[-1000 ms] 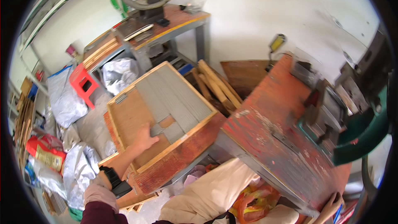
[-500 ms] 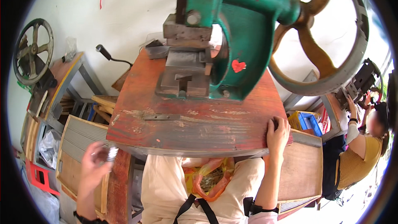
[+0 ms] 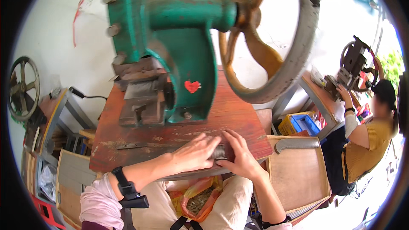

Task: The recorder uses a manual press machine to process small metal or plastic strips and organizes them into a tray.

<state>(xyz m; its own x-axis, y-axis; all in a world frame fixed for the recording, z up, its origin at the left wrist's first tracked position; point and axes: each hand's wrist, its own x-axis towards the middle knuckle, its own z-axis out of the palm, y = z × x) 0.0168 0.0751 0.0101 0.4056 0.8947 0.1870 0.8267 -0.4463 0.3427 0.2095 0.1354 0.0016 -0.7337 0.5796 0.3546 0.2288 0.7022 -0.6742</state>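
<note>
A short row of thin grey metal pieces [image 3: 218, 151], pressed side by side, lies at the front right of the reddish wooden table [image 3: 162, 155]. My left hand [image 3: 197, 152] reaches across to it from the left, its fingers over the near left end; the thumb is hidden. On the other side my right hand [image 3: 242, 156] grips the row, fingers beyond it and thumb in front. Behind both hands stands a green hand press [image 3: 183, 68] with a block of metal tooling [image 3: 142, 102] under its ram.
A large handwheel [image 3: 294, 70] juts out to the press's right. Shallow wooden trays flank me; the right tray [image 3: 298, 174] holds a curved row of grey pieces [image 3: 296, 145]. An orange-yellow bag [image 3: 198, 200] of small metal bits sits in my lap. A person [image 3: 362, 140] works at the far right.
My left hand has come from beside the left tray, carrying shiny metal pieces, to the table near my right hand. My right hand has left the table's right edge. The view has turned right.
</note>
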